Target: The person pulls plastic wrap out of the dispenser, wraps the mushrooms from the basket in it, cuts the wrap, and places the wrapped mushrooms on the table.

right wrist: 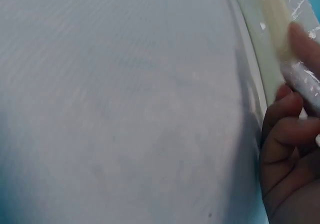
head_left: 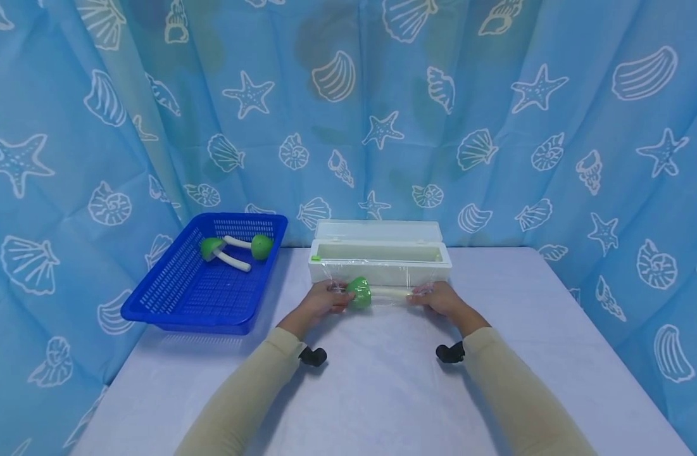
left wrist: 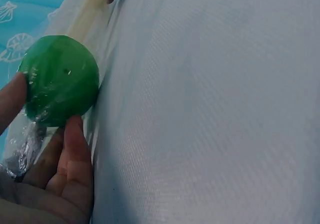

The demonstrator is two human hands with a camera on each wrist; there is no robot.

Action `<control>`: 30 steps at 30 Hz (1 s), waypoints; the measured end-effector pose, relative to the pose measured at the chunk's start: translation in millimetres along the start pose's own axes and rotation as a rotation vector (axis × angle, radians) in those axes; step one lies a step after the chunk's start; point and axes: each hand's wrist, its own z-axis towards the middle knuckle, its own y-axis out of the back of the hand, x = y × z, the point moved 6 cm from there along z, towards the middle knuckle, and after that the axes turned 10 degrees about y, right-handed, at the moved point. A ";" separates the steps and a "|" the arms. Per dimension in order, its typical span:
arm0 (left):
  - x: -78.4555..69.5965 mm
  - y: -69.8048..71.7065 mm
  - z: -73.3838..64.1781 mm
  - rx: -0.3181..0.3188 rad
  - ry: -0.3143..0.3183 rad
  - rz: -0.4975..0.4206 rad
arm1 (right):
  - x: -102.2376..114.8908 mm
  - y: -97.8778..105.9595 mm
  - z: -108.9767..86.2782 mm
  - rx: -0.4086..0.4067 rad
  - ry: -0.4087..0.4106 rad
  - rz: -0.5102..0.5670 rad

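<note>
A green-capped mushroom point(head_left: 360, 294) lies sideways in front of a white film dispenser point(head_left: 315, 273), its cap to the left and its pale stem point(head_left: 389, 292) pointing right. Clear cling film point(head_left: 408, 275) hangs over the dispenser's front edge and wraps round the mushroom, creased and shiny in both wrist views. The left hand point(head_left: 326, 298) grips the cap end through the film, its thumb against one side of the cap and its fingers against the rim; film bunches up beside them. The right hand point(head_left: 437, 299) pinches the film at the stem's far end, thumb on one side, the other fingers curled beneath.

The dispenser's translucent lid point(head_left: 378, 230) stands tipped back, and a small green piece point(head_left: 316, 258) sits at its front left corner. To the left, near the back of the desk point(head_left: 376, 392), is a blue plastic basket point(head_left: 211, 297) with perforated sides. Inside it, towards the back, are two more mushrooms point(head_left: 261, 247) with green caps and white stems. Behind the desk hangs a blue curtain point(head_left: 348, 171) printed with white shells and starfish. The person wears pale yellow sleeves point(head_left: 242, 392), with a black piece point(head_left: 313, 356) showing at each wrist.
</note>
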 end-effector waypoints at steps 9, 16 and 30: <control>-8.5 -1.1 -1.5 -0.076 0.080 0.019 | -1.9 -0.3 -0.8 0.046 -0.093 0.095; -10.4 -2.1 2.8 -0.110 0.158 -0.001 | -1.3 -7.6 4.6 0.039 -0.109 0.087; -8.2 -0.1 12.1 -0.142 0.154 -0.044 | -2.4 -11.4 8.7 0.011 -0.115 0.002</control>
